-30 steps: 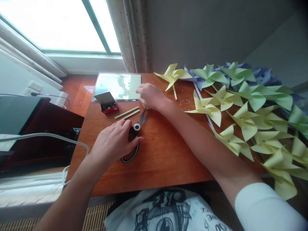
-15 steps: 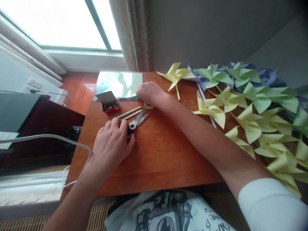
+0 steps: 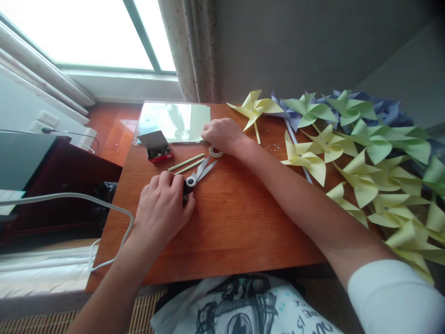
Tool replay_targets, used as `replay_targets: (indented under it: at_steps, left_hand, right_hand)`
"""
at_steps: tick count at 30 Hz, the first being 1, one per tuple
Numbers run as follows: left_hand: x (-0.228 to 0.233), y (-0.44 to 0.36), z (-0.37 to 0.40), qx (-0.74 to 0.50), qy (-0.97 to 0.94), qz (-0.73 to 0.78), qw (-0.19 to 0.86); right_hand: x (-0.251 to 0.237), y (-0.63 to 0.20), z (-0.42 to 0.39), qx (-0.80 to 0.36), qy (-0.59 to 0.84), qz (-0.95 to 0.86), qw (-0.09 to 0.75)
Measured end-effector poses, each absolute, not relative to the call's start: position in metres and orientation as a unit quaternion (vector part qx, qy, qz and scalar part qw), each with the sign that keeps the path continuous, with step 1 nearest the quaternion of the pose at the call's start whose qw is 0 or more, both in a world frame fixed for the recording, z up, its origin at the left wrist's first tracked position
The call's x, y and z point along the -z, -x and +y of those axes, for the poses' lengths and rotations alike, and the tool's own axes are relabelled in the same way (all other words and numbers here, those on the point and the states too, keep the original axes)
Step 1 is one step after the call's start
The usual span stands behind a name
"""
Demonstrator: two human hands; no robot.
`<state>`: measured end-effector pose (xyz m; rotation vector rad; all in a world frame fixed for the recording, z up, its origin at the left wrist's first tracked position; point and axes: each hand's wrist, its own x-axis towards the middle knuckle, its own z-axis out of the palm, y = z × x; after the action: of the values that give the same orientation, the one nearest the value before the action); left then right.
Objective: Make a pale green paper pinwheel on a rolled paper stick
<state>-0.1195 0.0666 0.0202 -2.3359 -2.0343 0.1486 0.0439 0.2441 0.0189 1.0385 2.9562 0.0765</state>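
My left hand (image 3: 163,206) is closed over the black handles of a pair of scissors (image 3: 199,174), whose blades point up and right on the wooden table (image 3: 236,227). My right hand (image 3: 222,134) reaches across to the far side and pinches the corner of a pale green paper sheet (image 3: 174,121) in a glossy stack. A small roll of tape (image 3: 216,151) lies just under that hand. Two thin green sticks (image 3: 186,163) lie left of the blades.
A small open box of pins (image 3: 157,147) stands near the sheets. Many yellow, green and blue paper pinwheels (image 3: 361,153) cover the table's right side. A white cable (image 3: 79,199) hangs at the left, beside a dark cabinet. Window and curtain are behind.
My left hand has closed over the scissor handles and drawn them slightly up the table. My right hand has shifted a little right along the paper's edge, uncovering the tape roll.
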Motion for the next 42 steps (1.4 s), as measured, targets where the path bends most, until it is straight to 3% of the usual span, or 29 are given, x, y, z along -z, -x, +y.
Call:
replay_targets:
  at_steps: [12,19,24,28,33,42]
  left_hand:
    - [-0.017,0.119,0.065,-0.039,0.752,-0.658,0.023]
    - [-0.014,0.119,0.065,-0.023,0.747,-0.664,0.031]
    - [-0.016,0.117,0.059,0.069,0.746,-0.661,0.032]
    - [-0.017,0.112,0.048,0.163,0.757,-0.633,0.001]
    - [-0.009,0.109,0.034,0.219,0.776,-0.591,-0.026]
    - [-0.004,0.091,0.009,0.268,0.815,-0.497,-0.132]
  right_hand:
    - [-0.036,-0.084,0.236,-0.068,-0.421,0.901,-0.083]
    - [-0.048,-0.112,0.208,-0.115,-0.420,0.862,-0.260]
    - [-0.064,-0.139,0.138,-0.134,-0.361,0.832,-0.400]
    - [-0.064,-0.167,0.058,-0.079,-0.369,0.845,-0.379]
    - [-0.029,-0.187,-0.015,0.002,-0.422,0.845,-0.328]
    - [0.015,-0.178,-0.047,0.127,-0.444,0.832,-0.307]
